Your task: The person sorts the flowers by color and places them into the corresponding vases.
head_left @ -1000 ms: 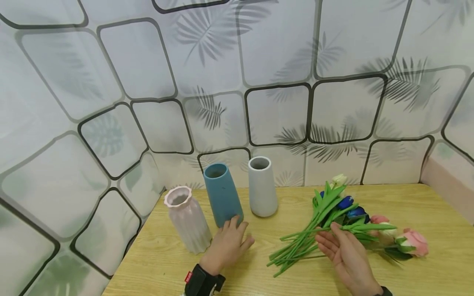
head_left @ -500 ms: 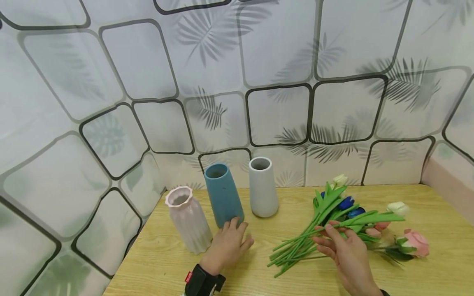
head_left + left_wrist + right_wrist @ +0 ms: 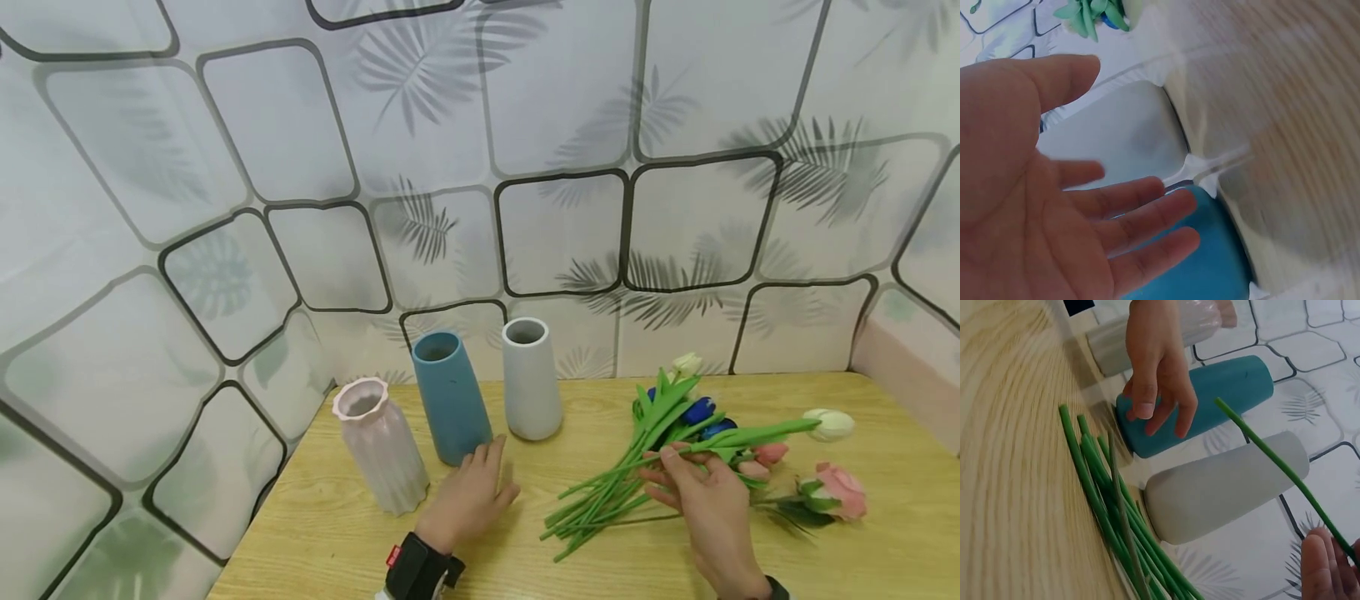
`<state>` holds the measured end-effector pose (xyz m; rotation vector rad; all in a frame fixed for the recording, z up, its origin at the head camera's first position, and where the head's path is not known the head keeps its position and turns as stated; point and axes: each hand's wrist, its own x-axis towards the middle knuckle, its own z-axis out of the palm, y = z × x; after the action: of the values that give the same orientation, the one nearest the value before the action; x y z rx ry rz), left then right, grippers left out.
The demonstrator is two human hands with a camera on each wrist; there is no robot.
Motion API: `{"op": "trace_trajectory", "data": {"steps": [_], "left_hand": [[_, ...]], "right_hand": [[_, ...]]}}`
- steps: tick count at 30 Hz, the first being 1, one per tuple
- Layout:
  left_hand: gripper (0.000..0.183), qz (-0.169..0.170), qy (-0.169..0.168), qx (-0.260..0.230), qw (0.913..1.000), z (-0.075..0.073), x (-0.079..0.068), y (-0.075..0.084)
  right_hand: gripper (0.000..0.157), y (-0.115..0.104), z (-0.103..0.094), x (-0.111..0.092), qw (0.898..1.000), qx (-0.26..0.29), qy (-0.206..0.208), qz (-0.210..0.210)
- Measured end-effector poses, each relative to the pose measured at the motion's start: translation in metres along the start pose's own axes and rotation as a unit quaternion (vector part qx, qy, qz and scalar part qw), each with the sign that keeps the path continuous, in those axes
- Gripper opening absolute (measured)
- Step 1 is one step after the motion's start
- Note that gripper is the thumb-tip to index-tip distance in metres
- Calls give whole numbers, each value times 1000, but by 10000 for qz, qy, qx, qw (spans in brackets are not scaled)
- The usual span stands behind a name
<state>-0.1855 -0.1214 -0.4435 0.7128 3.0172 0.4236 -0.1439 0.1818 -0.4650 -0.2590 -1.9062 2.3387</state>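
My right hand (image 3: 708,504) pinches the green stem of a white tulip (image 3: 831,425) between thumb and fingers, above the flower pile. In the right wrist view the tulip's stem (image 3: 1279,462) slants up past the vases, its cut end free, with fingertips (image 3: 1317,565) beside its lower part. The rest of the flowers (image 3: 611,500) lie on the table, stems pointing left: blue, pink and white blooms among green leaves. My left hand (image 3: 468,500) is relaxed with spread fingers, close in front of the blue vase (image 3: 453,400). It holds nothing, as the left wrist view also shows.
A white vase (image 3: 532,383) stands right of the blue one, and a pale pink ruffled vase (image 3: 382,450) to its left. A pink rose (image 3: 840,492) lies at the right of the wooden table (image 3: 300,550). Patterned cloth (image 3: 562,233) hangs behind.
My right hand has drawn the white tulip up from the pile; its bloom has moved to the right, clear of the others. My left hand has shifted slightly right.
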Motion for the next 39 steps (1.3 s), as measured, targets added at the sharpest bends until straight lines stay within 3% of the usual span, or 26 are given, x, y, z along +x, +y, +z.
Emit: {"op": "trace_trajectory", "data": {"steps": [4,8,10,13,17,20,26,29,32,34,39], "left_hand": [[75,-139,-42,-450,9989,4,10,5],[80,-236,443,-1175,9918,8,23,11],[82,-335,801,-1617,9830,11,30,13],[88,-535,1188,-2346,9633,15,42,16],[101,-647,1495,-3061,9380,17,62,19],[108,-636,1601,-3318,9275,18,74,18],[109,-673,1476,-3453,9244,21,88,8],[106,-653,1462,-3464,9243,23,91,4],[101,-624,1446,-3422,9263,24,93,1],[99,-628,1421,-3387,9280,24,93,0],[97,-679,1389,-3346,9296,22,95,1]], "right_hand": [[49,-27,11,-9,9997,-77,26,-229],[45,-45,20,-13,9997,-90,44,-229],[43,-48,23,-13,9996,-75,102,-270],[42,-47,25,-13,9993,40,164,-345],[41,-45,27,-13,9986,-54,251,-470],[40,-43,29,-13,9976,-331,282,-543],[38,-37,32,-11,9947,-674,280,-724],[35,-33,36,-11,9908,-779,247,-1081],[29,-29,42,-13,9804,-1039,248,-1657],[24,-28,46,-14,9672,-1346,320,-2130],[12,-32,57,-10,9152,-1965,861,-3411]]}}
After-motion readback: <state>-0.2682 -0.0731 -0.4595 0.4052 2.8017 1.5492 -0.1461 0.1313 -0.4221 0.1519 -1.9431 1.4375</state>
